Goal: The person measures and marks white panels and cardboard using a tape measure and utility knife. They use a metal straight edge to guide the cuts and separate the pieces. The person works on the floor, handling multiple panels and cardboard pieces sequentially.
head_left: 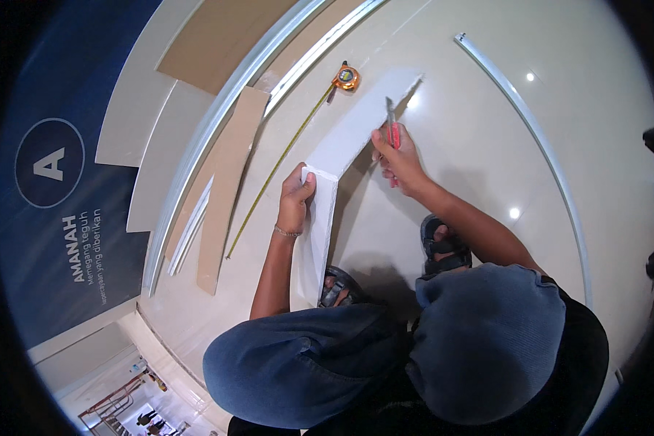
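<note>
A long white board strip, seemingly plasterboard (pixel 356 138), is bent at an angle in front of me, one part reaching away to the upper right and the other coming back toward my feet. My left hand (pixel 295 200) grips it at the bend, thumb on the near face. My right hand (pixel 401 160) is closed round a red utility knife (pixel 394 135), its blade pointing away, close to the right edge of the far part. Whether the blade touches the board I cannot tell.
An orange tape measure (pixel 346 77) lies beyond the board, its yellow tape drawn out toward me. Brown board strips (pixel 232 189) and metal channels (pixel 196 160) lie at left by a blue wall panel (pixel 65 254). Another metal profile (pixel 530 123) curves along the right.
</note>
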`<move>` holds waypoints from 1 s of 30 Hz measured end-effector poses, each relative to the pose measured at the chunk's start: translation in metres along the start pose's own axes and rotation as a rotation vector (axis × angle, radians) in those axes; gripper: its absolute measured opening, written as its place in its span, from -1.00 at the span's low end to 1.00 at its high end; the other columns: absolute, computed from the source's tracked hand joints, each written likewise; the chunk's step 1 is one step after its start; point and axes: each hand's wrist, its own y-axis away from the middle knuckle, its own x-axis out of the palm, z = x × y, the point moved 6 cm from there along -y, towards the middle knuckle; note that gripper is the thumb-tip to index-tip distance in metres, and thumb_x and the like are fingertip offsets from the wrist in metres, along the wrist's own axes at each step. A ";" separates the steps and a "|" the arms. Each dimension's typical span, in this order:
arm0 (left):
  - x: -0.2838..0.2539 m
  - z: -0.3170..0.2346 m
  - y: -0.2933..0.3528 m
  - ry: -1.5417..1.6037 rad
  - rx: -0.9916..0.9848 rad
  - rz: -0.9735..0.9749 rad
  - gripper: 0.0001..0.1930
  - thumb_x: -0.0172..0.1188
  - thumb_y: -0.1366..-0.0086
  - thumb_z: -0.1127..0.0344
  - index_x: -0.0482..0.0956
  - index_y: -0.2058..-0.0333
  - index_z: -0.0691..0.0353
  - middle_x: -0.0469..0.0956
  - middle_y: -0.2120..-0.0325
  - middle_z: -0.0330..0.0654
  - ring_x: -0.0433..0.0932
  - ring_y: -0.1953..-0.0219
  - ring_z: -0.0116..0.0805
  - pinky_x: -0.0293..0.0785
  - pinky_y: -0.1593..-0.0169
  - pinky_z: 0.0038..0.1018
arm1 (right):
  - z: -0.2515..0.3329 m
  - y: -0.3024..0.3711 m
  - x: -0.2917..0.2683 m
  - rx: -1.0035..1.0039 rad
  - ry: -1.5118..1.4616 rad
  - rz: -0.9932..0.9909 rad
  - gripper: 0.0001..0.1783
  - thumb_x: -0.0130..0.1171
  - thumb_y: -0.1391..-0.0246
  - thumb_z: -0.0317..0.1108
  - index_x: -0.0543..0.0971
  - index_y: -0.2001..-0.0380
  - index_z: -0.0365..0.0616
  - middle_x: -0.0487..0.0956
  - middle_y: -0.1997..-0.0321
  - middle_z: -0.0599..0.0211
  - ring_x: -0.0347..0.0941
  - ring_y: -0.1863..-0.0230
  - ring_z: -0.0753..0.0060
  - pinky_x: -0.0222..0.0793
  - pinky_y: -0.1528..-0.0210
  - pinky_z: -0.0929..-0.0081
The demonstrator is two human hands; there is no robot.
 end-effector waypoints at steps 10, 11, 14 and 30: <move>-0.006 0.074 0.003 -0.361 -0.251 0.011 -0.24 0.27 -0.48 -0.21 0.38 -0.34 0.31 0.58 0.03 -0.09 0.55 -0.03 -0.23 0.47 -0.15 -0.33 | 0.020 -0.012 0.036 -0.064 -0.075 -0.448 -0.45 0.33 -0.08 -0.51 0.34 -0.10 -0.23 0.64 0.25 0.05 0.55 0.57 0.39 0.47 0.63 0.38; 0.001 0.065 0.013 -0.522 -0.130 -0.010 -0.16 0.35 -0.42 -0.20 0.32 -0.38 0.35 0.57 -0.03 0.01 0.56 -0.10 -0.13 0.45 -0.23 -0.28 | 0.020 -0.013 0.035 -0.059 -0.022 -0.468 -0.42 0.33 -0.08 -0.51 0.33 -0.13 -0.24 0.65 0.22 0.01 0.60 0.53 0.35 0.52 0.61 0.36; 0.022 0.042 0.049 -1.061 0.102 -0.158 -0.09 0.49 -0.33 0.01 0.26 -0.43 0.45 0.42 -0.27 0.40 0.48 -0.28 0.36 0.43 -0.36 -0.03 | 0.012 -0.019 0.043 -0.003 -0.062 -0.430 -0.34 0.36 -0.08 -0.46 0.27 -0.19 -0.25 0.67 0.16 -0.10 0.68 0.49 0.21 0.61 0.55 0.35; 0.012 0.031 0.033 -1.361 0.276 -0.447 -0.70 0.27 -0.48 0.22 0.69 -0.08 0.20 0.76 0.34 0.07 0.75 0.43 0.07 0.65 0.39 -0.15 | -0.020 0.024 0.072 -0.618 0.915 0.302 -0.74 0.09 -0.44 -0.27 0.50 -0.01 -0.24 0.70 0.29 -0.14 0.66 0.25 -0.33 0.55 0.16 -0.17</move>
